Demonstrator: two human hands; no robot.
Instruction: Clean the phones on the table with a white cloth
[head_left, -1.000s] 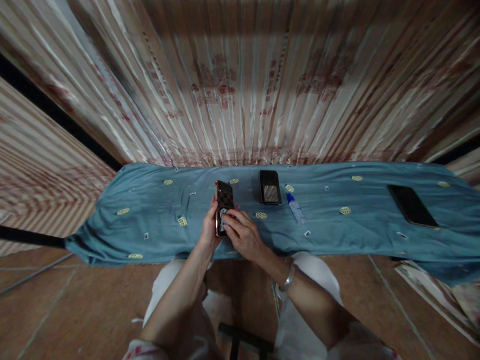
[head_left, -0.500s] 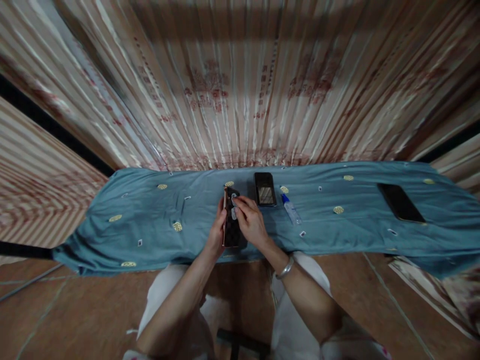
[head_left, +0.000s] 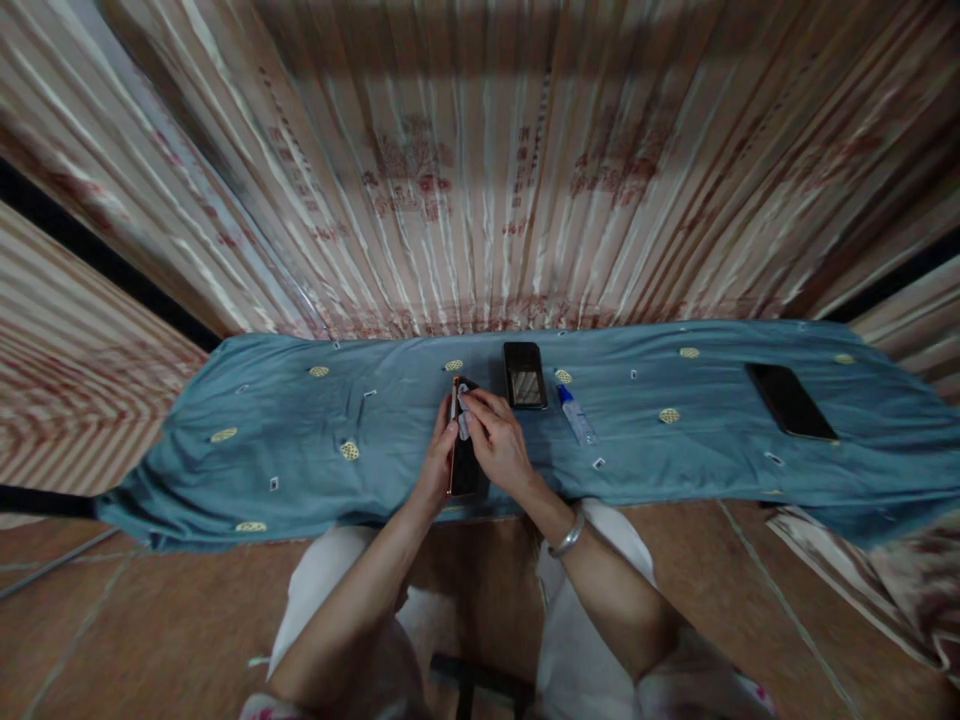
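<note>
My left hand (head_left: 433,468) is closed around the side of a dark phone (head_left: 465,472) with a copper-coloured edge, tilted up over the blue cloth. On the phone's dark face sits a small silvery ring-like piece (head_left: 463,426). My right hand (head_left: 498,446), a bangle on its wrist, is closed with thumb and fingertips at this piece, which they partly cover. Just beyond that hand lies a second, smaller black phone-like device (head_left: 524,377) with a shiny screen. A small clear bottle with a blue cap (head_left: 577,416) rests to its right.
A large black phone (head_left: 791,402) lies at the right of the bench. Blue cloth (head_left: 300,440) with yellow motifs covers the bench. Behind it hangs a pleated, patterned curtain (head_left: 465,200). Dark frame bars (head_left: 112,255) slant at both sides. My knees are against the near edge.
The phone has turned slightly more onto its side in my left hand. My right fingers have shifted a little on the silvery piece. The whole view has moved slightly.
</note>
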